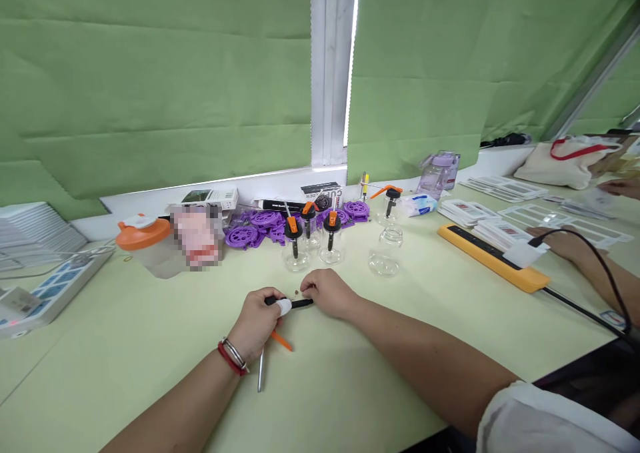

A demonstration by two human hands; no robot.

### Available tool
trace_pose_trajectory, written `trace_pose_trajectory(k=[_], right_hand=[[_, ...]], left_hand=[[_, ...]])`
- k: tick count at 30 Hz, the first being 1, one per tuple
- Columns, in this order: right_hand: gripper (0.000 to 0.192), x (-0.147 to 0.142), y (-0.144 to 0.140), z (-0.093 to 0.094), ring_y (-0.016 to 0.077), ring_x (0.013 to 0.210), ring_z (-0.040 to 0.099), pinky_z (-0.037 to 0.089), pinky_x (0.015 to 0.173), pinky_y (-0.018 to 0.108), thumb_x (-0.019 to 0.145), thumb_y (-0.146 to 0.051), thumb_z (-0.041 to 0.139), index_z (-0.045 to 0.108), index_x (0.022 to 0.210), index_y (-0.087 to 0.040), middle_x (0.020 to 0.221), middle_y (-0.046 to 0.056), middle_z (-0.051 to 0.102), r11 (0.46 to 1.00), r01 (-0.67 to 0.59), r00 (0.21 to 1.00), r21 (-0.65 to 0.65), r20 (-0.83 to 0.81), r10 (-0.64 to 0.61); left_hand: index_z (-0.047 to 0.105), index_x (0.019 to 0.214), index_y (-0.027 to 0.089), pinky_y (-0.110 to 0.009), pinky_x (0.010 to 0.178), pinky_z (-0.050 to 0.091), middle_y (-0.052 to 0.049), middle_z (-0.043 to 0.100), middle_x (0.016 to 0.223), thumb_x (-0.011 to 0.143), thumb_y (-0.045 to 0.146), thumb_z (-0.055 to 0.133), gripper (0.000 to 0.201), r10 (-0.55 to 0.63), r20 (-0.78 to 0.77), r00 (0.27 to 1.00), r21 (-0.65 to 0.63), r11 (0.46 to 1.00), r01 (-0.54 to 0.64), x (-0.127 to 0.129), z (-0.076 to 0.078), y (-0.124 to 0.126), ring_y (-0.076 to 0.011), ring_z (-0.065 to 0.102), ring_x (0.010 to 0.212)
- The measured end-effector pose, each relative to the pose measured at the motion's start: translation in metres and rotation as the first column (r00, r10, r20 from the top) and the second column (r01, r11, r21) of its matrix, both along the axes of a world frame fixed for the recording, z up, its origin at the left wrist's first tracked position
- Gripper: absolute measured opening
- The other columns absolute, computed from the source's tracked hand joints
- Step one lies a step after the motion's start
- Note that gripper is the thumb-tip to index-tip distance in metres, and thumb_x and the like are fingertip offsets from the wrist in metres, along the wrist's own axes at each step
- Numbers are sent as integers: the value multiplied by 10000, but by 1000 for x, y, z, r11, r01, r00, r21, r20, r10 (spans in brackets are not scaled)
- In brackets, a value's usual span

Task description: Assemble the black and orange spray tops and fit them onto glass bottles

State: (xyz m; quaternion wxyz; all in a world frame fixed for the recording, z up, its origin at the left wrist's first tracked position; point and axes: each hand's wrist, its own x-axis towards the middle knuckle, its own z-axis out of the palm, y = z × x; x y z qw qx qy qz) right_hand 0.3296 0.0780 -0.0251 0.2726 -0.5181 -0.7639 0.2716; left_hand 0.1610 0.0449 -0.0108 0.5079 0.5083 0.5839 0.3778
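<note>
My left hand (pixel 257 319) is closed around a black jar-top mechanism, mostly hidden by the fingers. Its black shaft (pixel 301 303) points right, while an orange strip (pixel 282 340) and a metal rod (pixel 261 371) stick out below the hand. White wrapping (pixel 285 306) covers my left thumb. My right hand (pixel 330 294) has its fingers pinched together beside the shaft's end; what they hold is hidden. A tiny brown piece (pixel 296 292) shows by the right fingertips. Behind the hands stand glass jars (pixel 331 251) with black tops and orange parts, and an open glass jar (pixel 384 261).
Purple wheel-like parts (pixel 243 237) are piled behind the jars. An orange-lidded cup (pixel 145 231) stands left, near a white power strip (pixel 55 299). To the right lie a yellow power strip (pixel 493 259) and white frames (pixel 467 211); another person's arm (pixel 585 256) reaches in there.
</note>
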Motion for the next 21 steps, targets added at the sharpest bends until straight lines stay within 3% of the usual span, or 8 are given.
trace_pose_trajectory(k=[4, 8, 13, 16, 21], right_hand=[[162, -1, 1, -2, 151, 776, 598, 405, 688, 229, 726, -156, 588, 733, 782, -200, 864, 37, 702, 997, -65, 989, 44, 138, 58], [166, -2, 3, -5, 150, 760, 601, 409, 673, 229, 719, -158, 598, 742, 784, -209, 857, 31, 707, 996, -74, 988, 57, 143, 65], [170, 8, 4, -1, 147, 756, 607, 418, 682, 233, 767, -195, 575, 731, 835, -185, 844, 33, 706, 999, -38, 998, 0, -41, 38], [219, 12, -2, 8, 140, 739, 591, 409, 646, 226, 824, -271, 528, 712, 903, -182, 825, 21, 695, 994, -104, 987, -26, -124, 100], [158, 7, -17, 18, 143, 735, 559, 356, 629, 226, 775, -229, 603, 704, 892, -196, 797, 17, 663, 964, -264, 958, 17, 117, 261]], left_hand=[[582, 636, 151, -181, 401, 298, 73, 424, 424, 592, 196, 598, 65, -6, -11, 1000, -3, 1000, 6, 0, -1, 0, -66, 393, 404], [579, 634, 151, -184, 398, 300, 71, 428, 425, 590, 193, 596, 63, -9, -18, 1000, -6, 1000, 9, -1, -2, 1, -69, 400, 402], [582, 638, 150, -185, 396, 303, 64, 443, 421, 596, 200, 605, 70, -9, -12, 1000, -5, 1000, 9, -2, 0, 1, -74, 411, 404], [585, 645, 151, -187, 397, 318, 60, 461, 437, 593, 187, 591, 64, 8, 1, 1000, -14, 1000, -8, -1, 2, 0, -74, 418, 407], [592, 646, 149, -190, 404, 331, 51, 490, 455, 574, 175, 583, 77, 11, 7, 1000, -16, 1000, -11, -1, 3, -3, -78, 431, 413]])
